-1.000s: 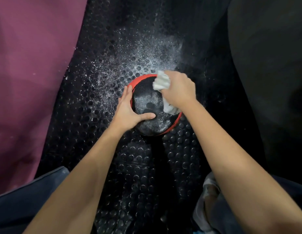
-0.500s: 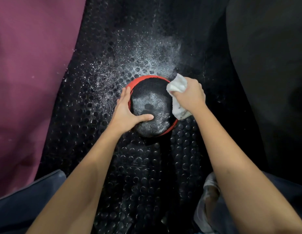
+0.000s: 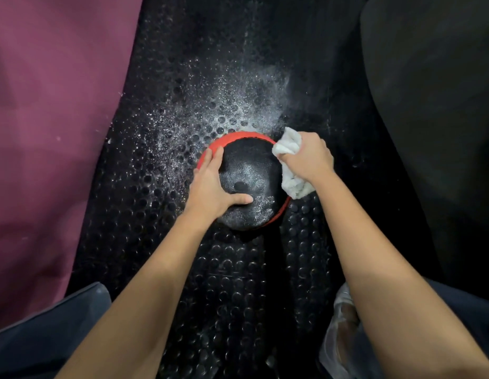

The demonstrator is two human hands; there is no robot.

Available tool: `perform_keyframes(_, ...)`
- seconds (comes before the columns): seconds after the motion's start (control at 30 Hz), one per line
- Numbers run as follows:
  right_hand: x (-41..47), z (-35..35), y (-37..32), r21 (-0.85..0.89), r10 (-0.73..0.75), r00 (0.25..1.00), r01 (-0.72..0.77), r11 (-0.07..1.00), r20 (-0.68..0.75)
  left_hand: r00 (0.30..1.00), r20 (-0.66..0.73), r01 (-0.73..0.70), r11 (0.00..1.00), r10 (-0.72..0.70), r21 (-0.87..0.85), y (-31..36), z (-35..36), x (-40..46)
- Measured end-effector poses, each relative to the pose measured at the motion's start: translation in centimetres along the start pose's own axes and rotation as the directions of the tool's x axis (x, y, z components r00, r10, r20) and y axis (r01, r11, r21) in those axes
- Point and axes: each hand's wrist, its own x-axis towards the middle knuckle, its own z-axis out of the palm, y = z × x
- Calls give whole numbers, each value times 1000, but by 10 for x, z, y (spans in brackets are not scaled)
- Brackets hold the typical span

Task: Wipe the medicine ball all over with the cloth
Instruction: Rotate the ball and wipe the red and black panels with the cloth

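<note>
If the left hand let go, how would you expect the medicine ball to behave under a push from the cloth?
The medicine ball is round, so it would probably roll; the left hand lies against its side. White powder on its textured top may make it slippery. The studded mat might slow rolling.

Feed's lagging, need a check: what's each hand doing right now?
Left hand: open, fingers straight, resting on the medicine ball.
Right hand: closed, gripping the white cloth at the ball's right side.
</note>
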Motion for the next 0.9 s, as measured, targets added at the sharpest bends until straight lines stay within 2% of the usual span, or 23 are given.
perform_keyframes(0.13, -5, 10, -29, -168, -185, 983, 184, 968, 12, 1000, 0, 2, 1000, -2, -22, -2, -1, -3)
perform_keyframes(0.27, 3, -1, -5, -106, -49, 999, 47, 993, -17, 1000, 9, 1, 999, -1, -32, -3, -4, -3)
perform_keyframes(0.33, 3, -1, -8, -102, -47, 999, 44, 994, -25, 1000, 19, 2, 1000, -2, -14, -1, -2, -2)
perform_keyframes(0.5, -7, 16, -52, -237, -304, 953, 299, 924, 18, 1000, -3, 14, 1000, -14, -19, 2, 1, 2)
perform_keyframes(0.7, 14, -2, -25, -172, -87, 996, 84, 982, -11, 1000, 22, 4, 1000, -4, 4, 5, -2, 2)
perform_keyframes(0.9, 4, 17, -66, -323, -361, 930, 361, 875, 61, 1000, -6, 11, 1000, -11, -12, 0, 2, 4)
